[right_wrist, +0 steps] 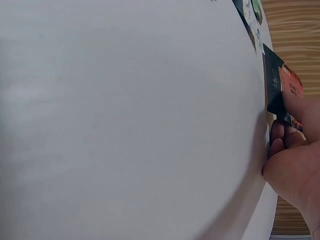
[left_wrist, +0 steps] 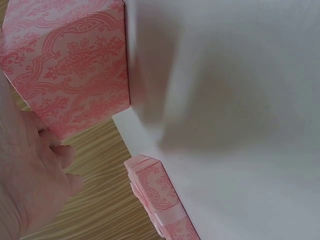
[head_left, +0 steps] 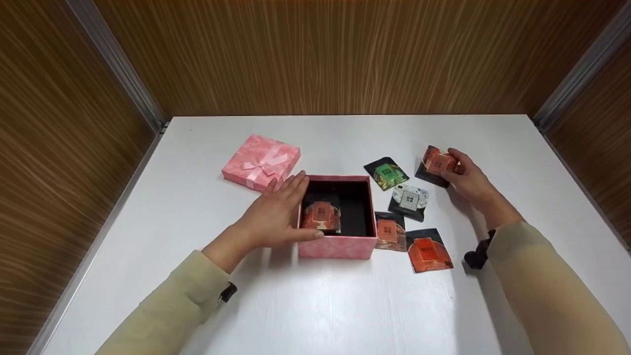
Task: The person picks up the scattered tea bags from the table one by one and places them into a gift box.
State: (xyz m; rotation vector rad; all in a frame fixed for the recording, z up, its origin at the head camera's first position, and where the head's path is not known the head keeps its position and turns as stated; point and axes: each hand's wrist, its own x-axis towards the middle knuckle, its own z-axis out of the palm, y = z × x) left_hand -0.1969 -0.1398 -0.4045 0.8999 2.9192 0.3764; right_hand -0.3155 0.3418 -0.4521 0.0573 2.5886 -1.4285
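Observation:
In the head view my left hand [head_left: 273, 217] rests against the left side of an open pink gift box [head_left: 337, 247]. Its fingers lie straight along the rim and the thumb reaches over the front edge. Inside the box, a red-and-black sachet [head_left: 321, 212] lies on the left of the dark floor. At the right, my right hand [head_left: 471, 180] pinches another red-and-black sachet [head_left: 436, 165] by its right edge, between thumb and fingers. The right wrist view shows the thumb over the same sachet [right_wrist: 280, 80], partly covering it.
The pink lid [head_left: 261, 160] with a ribbon bow lies behind and left of the box. Right of the box are a green sachet [head_left: 387, 173], a white one [head_left: 409, 201], a brownish-red one [head_left: 391, 230] beside the box wall, and an orange-red one [head_left: 429, 250]. A wooden panel [head_left: 315, 59] stands behind the table.

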